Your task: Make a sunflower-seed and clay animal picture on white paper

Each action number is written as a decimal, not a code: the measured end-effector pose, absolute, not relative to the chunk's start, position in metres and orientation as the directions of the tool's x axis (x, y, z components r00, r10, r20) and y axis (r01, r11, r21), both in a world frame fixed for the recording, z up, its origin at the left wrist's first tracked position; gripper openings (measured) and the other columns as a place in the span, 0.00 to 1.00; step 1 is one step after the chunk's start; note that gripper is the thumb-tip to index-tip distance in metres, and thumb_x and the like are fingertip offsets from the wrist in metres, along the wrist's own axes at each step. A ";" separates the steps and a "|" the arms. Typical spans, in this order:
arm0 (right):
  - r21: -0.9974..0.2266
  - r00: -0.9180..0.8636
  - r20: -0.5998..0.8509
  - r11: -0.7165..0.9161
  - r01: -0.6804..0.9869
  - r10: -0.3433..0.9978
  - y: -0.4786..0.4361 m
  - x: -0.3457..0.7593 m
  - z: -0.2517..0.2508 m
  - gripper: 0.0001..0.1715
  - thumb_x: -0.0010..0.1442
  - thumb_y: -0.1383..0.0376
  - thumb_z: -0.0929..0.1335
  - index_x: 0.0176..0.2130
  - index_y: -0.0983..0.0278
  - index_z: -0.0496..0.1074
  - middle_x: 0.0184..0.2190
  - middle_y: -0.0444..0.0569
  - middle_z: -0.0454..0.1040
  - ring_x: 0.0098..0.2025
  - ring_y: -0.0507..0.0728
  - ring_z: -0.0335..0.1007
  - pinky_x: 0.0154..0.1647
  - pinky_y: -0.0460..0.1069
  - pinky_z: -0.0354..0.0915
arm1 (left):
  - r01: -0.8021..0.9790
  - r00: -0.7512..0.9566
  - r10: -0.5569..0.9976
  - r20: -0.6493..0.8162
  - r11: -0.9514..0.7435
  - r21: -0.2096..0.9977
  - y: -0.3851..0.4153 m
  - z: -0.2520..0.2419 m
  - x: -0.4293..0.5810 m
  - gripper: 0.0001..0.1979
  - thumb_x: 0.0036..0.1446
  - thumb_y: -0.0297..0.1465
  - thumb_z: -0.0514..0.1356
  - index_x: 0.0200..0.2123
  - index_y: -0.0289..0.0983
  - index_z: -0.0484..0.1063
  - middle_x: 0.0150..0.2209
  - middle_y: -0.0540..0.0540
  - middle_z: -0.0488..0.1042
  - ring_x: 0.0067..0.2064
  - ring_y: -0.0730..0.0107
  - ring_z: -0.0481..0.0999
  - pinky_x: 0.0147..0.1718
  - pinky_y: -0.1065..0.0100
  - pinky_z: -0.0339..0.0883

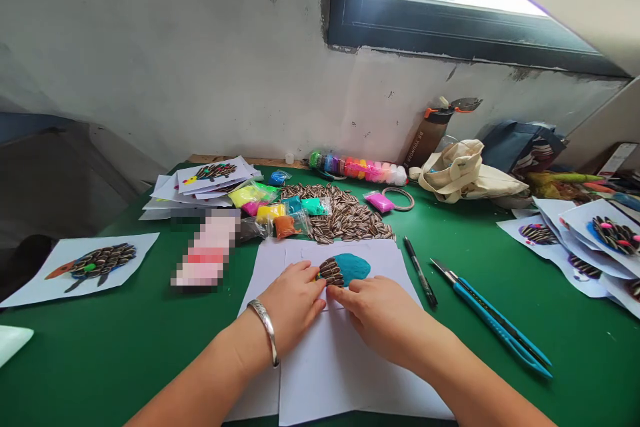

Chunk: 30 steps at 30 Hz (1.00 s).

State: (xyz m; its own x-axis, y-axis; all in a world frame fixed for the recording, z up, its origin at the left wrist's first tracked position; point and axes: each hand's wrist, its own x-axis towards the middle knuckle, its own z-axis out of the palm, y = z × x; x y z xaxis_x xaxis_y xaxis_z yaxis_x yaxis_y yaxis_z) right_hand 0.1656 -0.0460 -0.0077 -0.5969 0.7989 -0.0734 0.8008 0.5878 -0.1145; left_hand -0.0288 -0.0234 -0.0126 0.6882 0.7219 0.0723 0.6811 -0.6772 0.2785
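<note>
A blue clay oval (354, 268) lies on white paper (320, 373) in front of me, its left part covered with rows of striped sunflower seeds (331, 271). A bit of yellow shows at its left end, mostly hidden by my fingers. My left hand (293, 297), with a silver bangle at the wrist, rests flat on the paper, fingertips at the left end of the clay. With its index finger stretched out, my right hand (383, 310) touches the lower edge of the seeds; its other fingers are partly curled, and no held thing shows.
A pile of loose sunflower seeds (345, 210) and clay packets (270, 213) lie behind the paper. Right of it are a pen (420, 270) and a blue-handled tool (495, 320) with a pointed metal tip. Seed pictures (93, 267) lie left; more paper sheets (580, 240) lie right.
</note>
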 end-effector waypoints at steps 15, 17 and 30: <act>-0.353 -0.482 -0.015 0.447 0.822 0.876 -0.037 0.175 -0.006 0.29 0.59 0.73 0.60 0.58 0.55 0.64 0.35 0.46 0.78 0.34 0.55 0.73 0.30 0.46 0.58 | 0.699 0.675 0.734 0.070 -0.667 0.256 -0.022 -0.010 -0.028 0.17 0.58 0.26 0.55 0.50 0.34 0.70 0.52 0.40 0.72 0.55 0.54 0.68 0.55 0.55 0.64; -0.336 -0.476 -0.042 0.437 0.835 0.878 -0.036 0.172 -0.008 0.28 0.59 0.73 0.61 0.57 0.56 0.65 0.36 0.46 0.78 0.34 0.56 0.73 0.29 0.46 0.57 | 0.701 0.682 0.729 0.054 -0.673 0.236 -0.022 -0.009 -0.026 0.16 0.58 0.26 0.55 0.49 0.33 0.71 0.51 0.40 0.73 0.54 0.52 0.69 0.54 0.53 0.64; -0.444 -0.300 0.054 0.293 0.847 0.952 -0.026 0.182 -0.007 0.22 0.59 0.72 0.60 0.49 0.57 0.72 0.31 0.45 0.77 0.31 0.52 0.71 0.32 0.44 0.60 | 0.726 0.661 0.750 -0.001 -0.639 0.256 -0.021 -0.009 -0.027 0.14 0.58 0.26 0.56 0.47 0.31 0.73 0.51 0.37 0.73 0.55 0.51 0.68 0.56 0.53 0.63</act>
